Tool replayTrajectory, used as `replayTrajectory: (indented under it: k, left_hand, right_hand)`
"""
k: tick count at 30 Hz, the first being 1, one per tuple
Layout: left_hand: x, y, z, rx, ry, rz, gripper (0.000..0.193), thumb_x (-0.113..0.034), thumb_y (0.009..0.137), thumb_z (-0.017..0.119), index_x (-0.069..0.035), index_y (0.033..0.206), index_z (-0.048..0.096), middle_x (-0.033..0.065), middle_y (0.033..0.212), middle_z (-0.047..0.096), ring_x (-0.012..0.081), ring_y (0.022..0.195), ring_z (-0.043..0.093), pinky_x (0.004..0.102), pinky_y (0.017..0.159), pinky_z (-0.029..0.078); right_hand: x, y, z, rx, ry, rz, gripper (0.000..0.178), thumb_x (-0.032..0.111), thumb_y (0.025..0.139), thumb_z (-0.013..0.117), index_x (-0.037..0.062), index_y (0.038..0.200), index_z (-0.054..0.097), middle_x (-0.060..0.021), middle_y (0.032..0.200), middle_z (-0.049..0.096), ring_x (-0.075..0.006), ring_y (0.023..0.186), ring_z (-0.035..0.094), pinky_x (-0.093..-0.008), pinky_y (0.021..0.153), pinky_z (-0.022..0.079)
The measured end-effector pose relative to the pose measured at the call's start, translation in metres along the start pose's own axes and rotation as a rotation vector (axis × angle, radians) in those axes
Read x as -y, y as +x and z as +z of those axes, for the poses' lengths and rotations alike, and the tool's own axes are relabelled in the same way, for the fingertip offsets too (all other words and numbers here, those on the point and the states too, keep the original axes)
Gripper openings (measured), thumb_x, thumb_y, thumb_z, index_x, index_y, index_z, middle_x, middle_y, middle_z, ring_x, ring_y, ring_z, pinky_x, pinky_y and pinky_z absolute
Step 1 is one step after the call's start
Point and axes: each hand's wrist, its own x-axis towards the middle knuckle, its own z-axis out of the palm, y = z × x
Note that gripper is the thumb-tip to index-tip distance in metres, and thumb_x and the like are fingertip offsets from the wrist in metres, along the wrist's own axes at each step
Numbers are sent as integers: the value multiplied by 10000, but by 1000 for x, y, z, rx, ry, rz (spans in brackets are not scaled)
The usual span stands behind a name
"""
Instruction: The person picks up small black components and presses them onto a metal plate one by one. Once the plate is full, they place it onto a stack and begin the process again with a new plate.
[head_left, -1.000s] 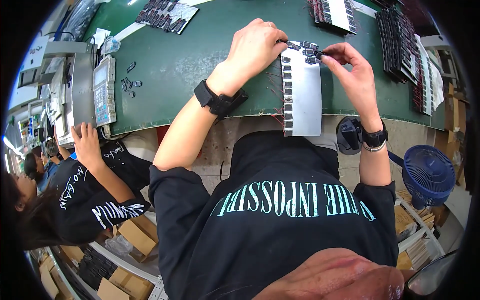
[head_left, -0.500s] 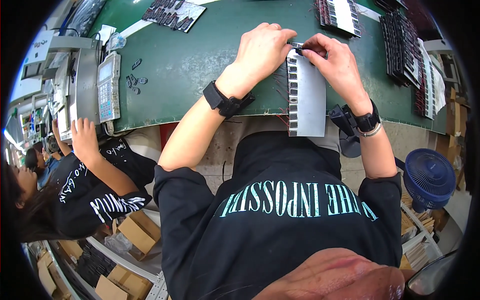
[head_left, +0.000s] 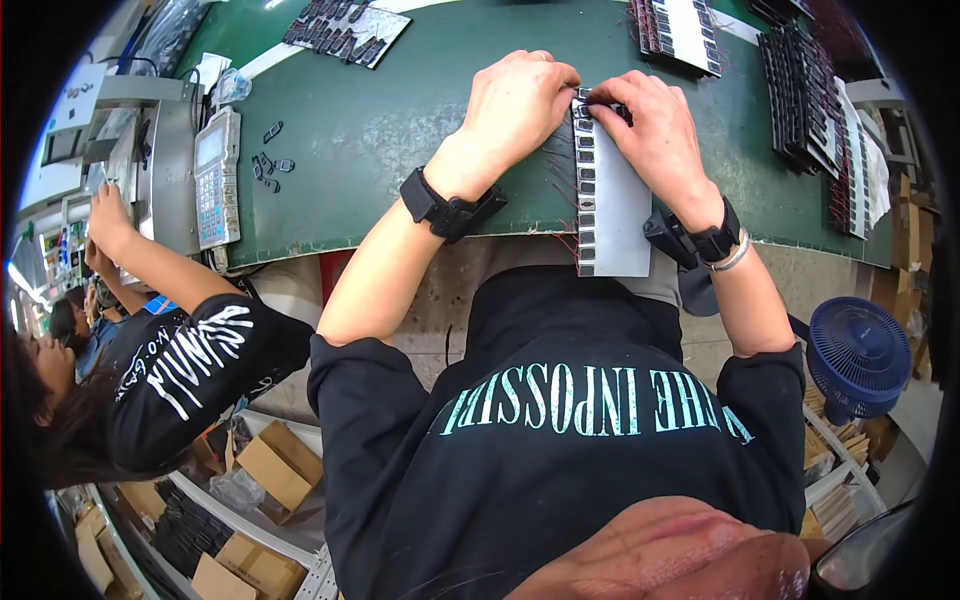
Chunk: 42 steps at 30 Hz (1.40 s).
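A long pale grey plate (head_left: 622, 215) lies across the bench's near edge, its near end jutting over it. Along its left side runs a row of small black rectangular parts (head_left: 586, 173), with thin dark red wires trailing left. My left hand (head_left: 515, 105) is closed at the far end of the row, fingertips pinched by the outermost part; what they grip is hidden. From the right, my right hand (head_left: 655, 135) reaches over the plate, fingers bent together round a small black part (head_left: 622, 112), mostly covered by them. Both wrists wear black straps.
Loose black parts (head_left: 265, 168) lie on the green bench (head_left: 380, 120), beside a keypad device (head_left: 212, 170). Filled plates (head_left: 345, 30) stand at the back, and stacked ones (head_left: 800, 100) at right. A co-worker (head_left: 190, 350) sits at left; a blue fan (head_left: 858, 358) stands at right.
My right hand has shifted slightly left and down, with its fingers now lower over the plate's far end. My left hand stays nearly in place. The co-worker's arm has moved away to the left.
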Motion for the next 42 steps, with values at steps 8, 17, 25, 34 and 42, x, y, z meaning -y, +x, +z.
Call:
replayTrajectory:
  k: [8, 17, 25, 34, 42]
  left_hand:
    - [0, -25, 8, 44, -66, 111, 147, -169, 863, 672, -102, 962, 758, 64, 899, 704, 267, 929, 655, 393, 820, 548]
    - [1, -29, 7, 36, -60, 88, 118, -162, 862, 675, -56, 905, 701, 72, 877, 693, 286, 897, 639, 408, 803, 532]
    - [27, -28, -35, -170, -87, 14, 110, -141, 854, 690, -64, 927, 720, 74, 925, 721, 284, 943, 659, 398, 792, 556]
    - [120, -140, -107, -319, 187, -421, 314, -251, 891, 704, -35, 1119, 696, 166, 1191, 689, 362, 1180, 608, 423, 986, 504]
    - [165, -188, -135, -114, 327, -749, 831, -527, 961, 587, 79, 1478, 352, 322, 1545, 344, 434, 1463, 315, 465, 1202, 279]
  right_hand:
    - [9, -32, 13, -40, -76, -70, 111, 143, 849, 727, 102, 947, 694, -17, 891, 634, -230, 882, 581, -370, 830, 422]
    - [22, -28, 16, -18, -124, -35, 117, 135, 838, 728, 89, 932, 678, -19, 883, 631, -240, 891, 574, -379, 833, 420]
    - [37, 0, 15, -54, -83, -112, 140, 137, 833, 733, 86, 952, 679, -42, 891, 630, -258, 897, 576, -388, 827, 422]
    - [47, 40, 38, 85, -84, -161, 139, 134, 861, 714, 54, 963, 666, -77, 902, 616, -281, 904, 570, -389, 811, 416]
    - [50, 48, 36, 203, -3, -62, 132, 91, 877, 693, 27, 970, 625, -94, 909, 609, -284, 891, 559, -391, 824, 415]
